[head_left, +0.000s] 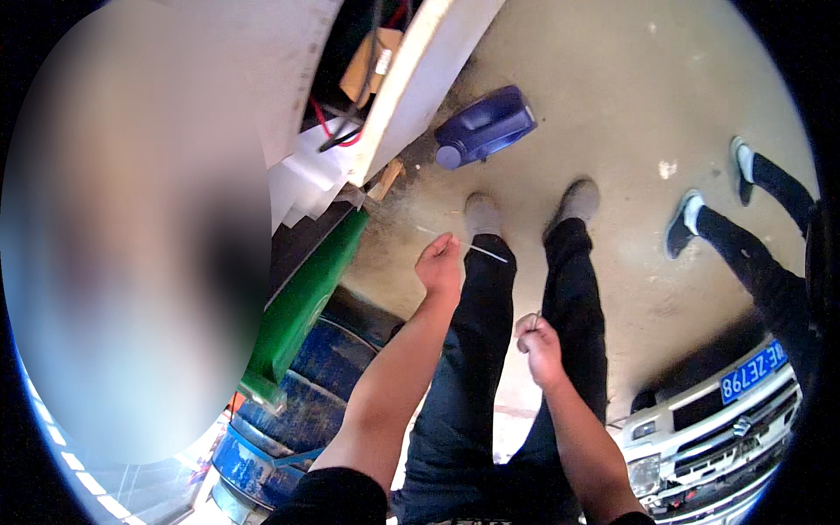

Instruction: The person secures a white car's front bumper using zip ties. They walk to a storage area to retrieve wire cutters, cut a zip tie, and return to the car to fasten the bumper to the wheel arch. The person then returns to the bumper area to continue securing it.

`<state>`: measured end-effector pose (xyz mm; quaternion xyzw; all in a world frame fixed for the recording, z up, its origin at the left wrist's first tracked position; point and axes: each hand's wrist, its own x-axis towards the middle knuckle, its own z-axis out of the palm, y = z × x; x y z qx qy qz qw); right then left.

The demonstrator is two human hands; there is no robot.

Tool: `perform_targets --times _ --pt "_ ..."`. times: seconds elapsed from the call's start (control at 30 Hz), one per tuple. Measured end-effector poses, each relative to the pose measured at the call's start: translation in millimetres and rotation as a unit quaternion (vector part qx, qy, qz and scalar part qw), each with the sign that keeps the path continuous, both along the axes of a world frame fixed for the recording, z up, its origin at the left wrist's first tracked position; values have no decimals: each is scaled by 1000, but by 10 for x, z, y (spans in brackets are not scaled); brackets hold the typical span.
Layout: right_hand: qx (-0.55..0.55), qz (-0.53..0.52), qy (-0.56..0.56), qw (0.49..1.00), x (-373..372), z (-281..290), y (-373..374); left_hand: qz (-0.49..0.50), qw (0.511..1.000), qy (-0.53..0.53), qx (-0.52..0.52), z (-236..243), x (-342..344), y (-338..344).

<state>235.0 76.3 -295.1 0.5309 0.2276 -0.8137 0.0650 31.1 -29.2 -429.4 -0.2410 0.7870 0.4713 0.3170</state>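
My left hand (440, 264) is held out over my left leg, its fingers pinched on a thin white strip (488, 253). The strip is slender and pale, and it sticks out on both sides of the fingers; its exact kind does not show. Lower and to the right, my right hand (539, 348) is closed in front of my right leg. A small grey tip seems to show at its fingers, too small to name. The two hands are apart.
A purple-blue jug (488, 127) lies on the concrete floor (612, 105) ahead. At left stand a green bin (306, 302), blue drums (302, 376) and an open-topped box (411, 96) with cables. Another person's legs (744, 249) and a white vehicle front (709, 429) are at right.
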Motion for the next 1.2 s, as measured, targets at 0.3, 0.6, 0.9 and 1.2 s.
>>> perform_targets --times 0.3,0.6,0.9,1.2 --pt "159 -74 7 984 -585 2033 588 176 950 -180 184 2982 208 907" --pt "320 86 72 941 -628 3896 732 136 931 -240 240 4765 242 634" --pt "356 135 183 907 -927 5203 535 129 864 -231 428 5845 -54 289" --pt "358 144 124 914 -1065 5634 259 -81 820 -187 535 6506 -402 64"
